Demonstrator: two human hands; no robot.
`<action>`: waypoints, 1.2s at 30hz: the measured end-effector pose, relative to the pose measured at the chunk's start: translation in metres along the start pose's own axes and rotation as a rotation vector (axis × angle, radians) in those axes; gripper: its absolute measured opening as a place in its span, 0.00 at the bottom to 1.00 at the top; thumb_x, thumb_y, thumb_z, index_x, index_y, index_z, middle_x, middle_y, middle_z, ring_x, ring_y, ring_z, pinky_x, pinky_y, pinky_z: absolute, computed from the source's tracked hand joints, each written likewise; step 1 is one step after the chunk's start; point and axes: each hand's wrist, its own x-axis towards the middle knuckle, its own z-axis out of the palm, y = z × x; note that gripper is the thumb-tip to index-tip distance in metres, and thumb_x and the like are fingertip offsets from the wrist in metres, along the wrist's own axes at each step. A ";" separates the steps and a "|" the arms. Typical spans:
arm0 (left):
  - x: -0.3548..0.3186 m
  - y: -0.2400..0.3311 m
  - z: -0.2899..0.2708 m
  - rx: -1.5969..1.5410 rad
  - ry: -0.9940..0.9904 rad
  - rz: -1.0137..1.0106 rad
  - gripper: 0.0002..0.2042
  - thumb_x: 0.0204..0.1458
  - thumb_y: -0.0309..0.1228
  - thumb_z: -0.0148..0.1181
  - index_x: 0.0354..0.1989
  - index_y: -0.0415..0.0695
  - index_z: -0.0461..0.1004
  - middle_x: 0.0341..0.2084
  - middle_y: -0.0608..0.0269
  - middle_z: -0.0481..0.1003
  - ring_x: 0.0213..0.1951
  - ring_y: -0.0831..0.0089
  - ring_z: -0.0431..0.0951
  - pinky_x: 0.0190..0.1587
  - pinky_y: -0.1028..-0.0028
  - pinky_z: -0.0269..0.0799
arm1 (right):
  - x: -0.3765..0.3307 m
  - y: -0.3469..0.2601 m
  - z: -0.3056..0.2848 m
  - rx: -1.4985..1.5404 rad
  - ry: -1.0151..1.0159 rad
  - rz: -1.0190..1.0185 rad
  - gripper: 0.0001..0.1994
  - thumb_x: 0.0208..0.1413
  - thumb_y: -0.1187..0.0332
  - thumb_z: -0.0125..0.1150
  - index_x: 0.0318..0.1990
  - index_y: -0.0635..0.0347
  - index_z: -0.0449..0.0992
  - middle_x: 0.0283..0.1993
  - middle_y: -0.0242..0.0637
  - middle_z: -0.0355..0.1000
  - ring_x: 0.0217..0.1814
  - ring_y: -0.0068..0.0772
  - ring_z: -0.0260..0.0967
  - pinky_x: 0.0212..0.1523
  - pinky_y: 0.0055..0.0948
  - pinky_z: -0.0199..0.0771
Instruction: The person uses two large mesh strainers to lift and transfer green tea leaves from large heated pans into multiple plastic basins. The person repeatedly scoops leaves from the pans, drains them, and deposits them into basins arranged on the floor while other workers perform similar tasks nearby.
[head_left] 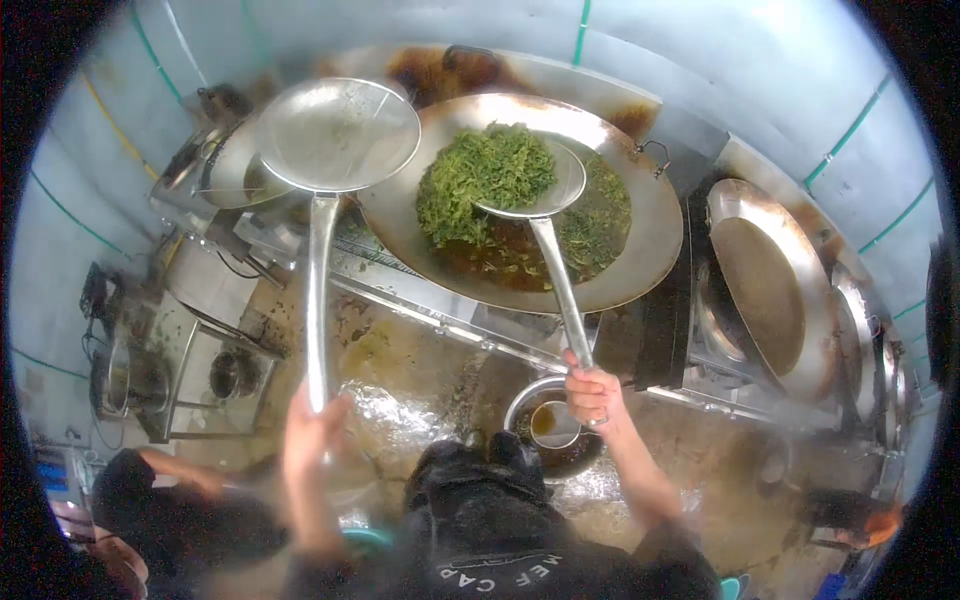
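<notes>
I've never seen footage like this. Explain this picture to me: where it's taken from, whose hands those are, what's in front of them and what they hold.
There is no machine here: these are a person's bare hands. The one picture comes from a wide fisheye camera worn on that person's head, looking down, so straight edges bend near the rim.

The left hand, a little blurred, grips the handle of a wide mesh strainer with no greens in it. The right hand holds a smaller strainer at a large metal pan.

That pan contains dark liquid and a heap of leafy greens, which covers part of the smaller strainer. Further right is another wide pan with brownish liquid.
</notes>
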 end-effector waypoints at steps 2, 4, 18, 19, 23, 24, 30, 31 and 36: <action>0.002 0.008 0.006 0.080 -0.011 -0.003 0.19 0.47 0.26 0.58 0.48 0.40 0.63 0.16 0.70 0.65 0.12 0.83 0.62 0.11 0.80 0.57 | -0.005 0.011 -0.009 -0.065 0.016 -0.047 0.09 0.60 0.76 0.44 0.45 0.50 0.62 0.15 0.20 0.53 0.07 0.09 0.45 0.02 0.14 0.41; 0.003 0.013 0.010 0.097 -0.063 -0.017 0.20 0.46 0.26 0.58 0.48 0.39 0.62 0.16 0.70 0.65 0.12 0.82 0.62 0.11 0.80 0.58 | -0.011 0.021 -0.020 -0.100 -0.020 -0.047 0.09 0.60 0.76 0.46 0.44 0.49 0.61 0.14 0.21 0.52 0.07 0.12 0.46 0.04 0.17 0.42; 0.008 0.023 0.032 0.200 -0.475 -0.110 0.14 0.48 0.28 0.60 0.39 0.42 0.63 0.13 0.70 0.63 0.10 0.81 0.62 0.11 0.78 0.57 | -0.063 0.049 -0.017 -0.791 0.371 -0.247 0.15 0.54 0.77 0.55 0.45 0.53 0.58 0.14 0.26 0.54 0.07 0.18 0.49 0.07 0.24 0.50; 0.006 0.019 0.034 0.197 -0.484 -0.113 0.13 0.48 0.28 0.60 0.39 0.42 0.63 0.13 0.70 0.63 0.10 0.81 0.62 0.12 0.78 0.57 | -0.074 0.044 -0.009 -0.905 0.473 -0.222 0.16 0.54 0.76 0.55 0.48 0.54 0.58 0.14 0.26 0.56 0.07 0.19 0.50 0.06 0.25 0.51; 0.005 0.016 0.047 0.230 -0.535 -0.110 0.12 0.49 0.29 0.60 0.39 0.44 0.64 0.13 0.70 0.63 0.10 0.81 0.61 0.13 0.78 0.58 | -0.106 0.040 0.047 -1.459 0.810 -0.113 0.22 0.55 0.74 0.56 0.56 0.59 0.57 0.19 0.35 0.64 0.14 0.31 0.63 0.16 0.33 0.67; 0.007 0.014 0.047 0.244 -0.549 -0.113 0.12 0.49 0.29 0.60 0.39 0.44 0.64 0.13 0.70 0.64 0.10 0.80 0.61 0.13 0.77 0.58 | -0.110 0.041 0.051 -1.562 0.819 -0.128 0.23 0.54 0.73 0.57 0.56 0.60 0.57 0.22 0.37 0.66 0.19 0.34 0.65 0.23 0.34 0.69; 0.010 -0.015 0.050 -0.102 -0.650 -0.271 0.13 0.49 0.27 0.60 0.39 0.47 0.61 0.13 0.71 0.62 0.10 0.81 0.60 0.11 0.77 0.54 | -0.097 0.059 0.075 -1.817 0.909 -0.205 0.23 0.51 0.70 0.61 0.54 0.63 0.62 0.37 0.43 0.72 0.42 0.41 0.69 0.46 0.37 0.67; 0.011 -0.023 0.053 -0.166 -0.660 -0.267 0.14 0.49 0.27 0.60 0.38 0.47 0.60 0.13 0.71 0.62 0.10 0.81 0.59 0.10 0.77 0.54 | -0.092 0.058 0.070 -1.804 0.918 -0.219 0.23 0.51 0.70 0.62 0.53 0.64 0.62 0.37 0.42 0.72 0.42 0.40 0.69 0.46 0.37 0.67; 0.004 -0.059 0.068 -0.419 -0.683 -0.286 0.14 0.49 0.25 0.60 0.38 0.49 0.60 0.12 0.71 0.61 0.09 0.82 0.58 0.09 0.77 0.53 | -0.076 0.065 0.054 -1.620 0.848 -0.424 0.20 0.51 0.73 0.62 0.50 0.63 0.63 0.27 0.35 0.68 0.23 0.27 0.65 0.23 0.28 0.65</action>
